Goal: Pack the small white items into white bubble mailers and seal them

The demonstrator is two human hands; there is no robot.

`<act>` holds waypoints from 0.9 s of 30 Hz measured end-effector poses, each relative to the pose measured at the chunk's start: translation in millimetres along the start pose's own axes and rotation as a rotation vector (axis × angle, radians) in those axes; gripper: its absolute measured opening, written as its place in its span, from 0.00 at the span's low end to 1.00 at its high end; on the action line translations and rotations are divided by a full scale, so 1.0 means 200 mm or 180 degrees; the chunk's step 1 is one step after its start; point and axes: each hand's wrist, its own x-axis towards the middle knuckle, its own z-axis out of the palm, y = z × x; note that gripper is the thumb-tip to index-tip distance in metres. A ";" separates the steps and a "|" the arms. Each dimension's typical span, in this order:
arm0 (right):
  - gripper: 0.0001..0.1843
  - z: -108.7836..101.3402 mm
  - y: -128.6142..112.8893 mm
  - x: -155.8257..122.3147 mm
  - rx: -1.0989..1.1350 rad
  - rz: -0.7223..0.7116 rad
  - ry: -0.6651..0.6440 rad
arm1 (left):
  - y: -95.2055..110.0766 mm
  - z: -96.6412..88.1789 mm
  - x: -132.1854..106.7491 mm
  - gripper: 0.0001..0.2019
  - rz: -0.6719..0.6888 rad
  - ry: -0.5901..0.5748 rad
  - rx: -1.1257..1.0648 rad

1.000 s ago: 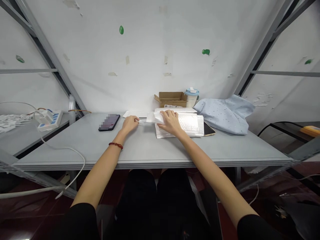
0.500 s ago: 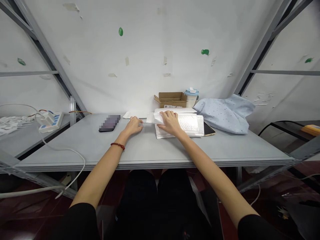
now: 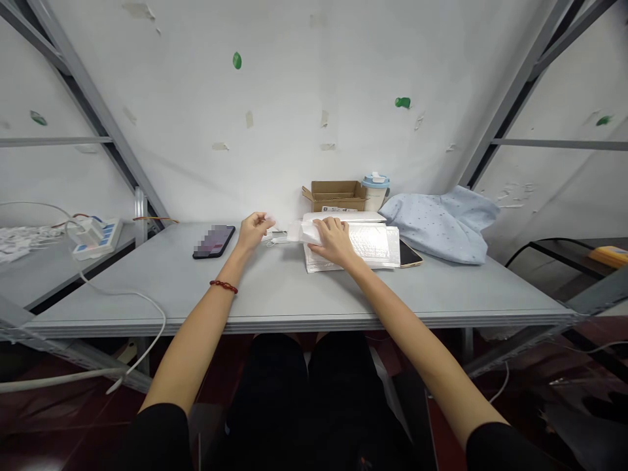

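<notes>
White wall [image 3: 284, 98], scuffed with tape marks; grey flat-topped desk [image 3: 314, 294] below it, metal uprights either side. Head view, the only one.

Right hand [image 3: 334, 241]: fingers bent and clamped over a crinkled white packet [image 3: 309, 231], pressing it onto a silvery-white bubble-textured mailer [image 3: 373, 243] at mid-desk. Translucent whitish flap [image 3: 294, 231] juts from the packet's left end.

Left hand [image 3: 252, 231]: raised just above the desktop, left of the flap; thumb and fingertips together, seemingly pinching a pale filmy scrap [image 3: 270, 219]. Thin white strand [image 3: 279, 241] lies beneath, between hand and packet; whether it joins the packet, cannot tell.

Behind the mailer: brown cardboard box [image 3: 338, 194], white cup with blue lid [image 3: 375, 193]. Pale-blue speckled cloth [image 3: 436, 226] to the right.

Judgement: step in hand looks like working at the packet's left end, right hand steadying. Next move calls for a firm right-hand hold while the left clears the scrap from the flap.
</notes>
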 end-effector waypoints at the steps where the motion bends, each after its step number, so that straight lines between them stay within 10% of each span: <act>1: 0.29 0.00 0.00 0.00 0.0003 -0.0002 0.0001 | 0.01 0.00 0.00 0.13 -0.0078 0.0036 -0.0341; 9: 0.28 0.01 0.00 0.00 0.0086 0.0018 0.0042 | 0.06 0.00 -0.02 0.12 -0.0298 -0.0057 -0.1401; 27: 0.28 0.00 -0.01 0.00 0.0080 0.0063 -0.0007 | 0.03 0.05 -0.07 0.24 -0.0428 -0.0680 -0.0293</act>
